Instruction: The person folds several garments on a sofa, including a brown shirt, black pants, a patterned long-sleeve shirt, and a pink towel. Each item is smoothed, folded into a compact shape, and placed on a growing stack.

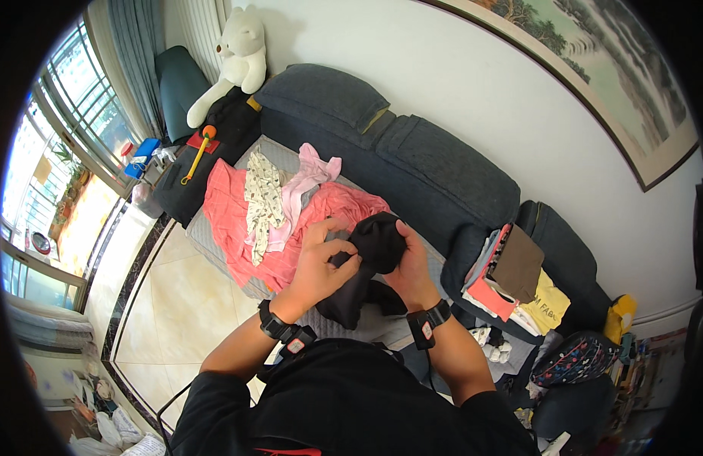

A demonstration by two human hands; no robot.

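Note:
Between my two hands hangs a black cloth garment (378,242), its lower part drooping in loose folds. My left hand (324,259) pinches its left edge between thumb and fingertips. On the other side, my right hand (413,265) grips the bunched cloth, thumb on top. Beyond my hands, a coral-pink cloth (228,196) lies rumpled on the sofa seat. A cream patterned garment (263,199) and a light pink garment (305,174) rest on it. Which kind of garment the black one is, I cannot tell.
The dark sofa's back cushions (448,165) line the wall. To the right stands a stack of folded clothes (508,271) with a yellow shirt (548,305). A yellow stick toy (197,159) lies on the left armrest, below a white plush bear (243,54). Tiled floor (180,290) lies left.

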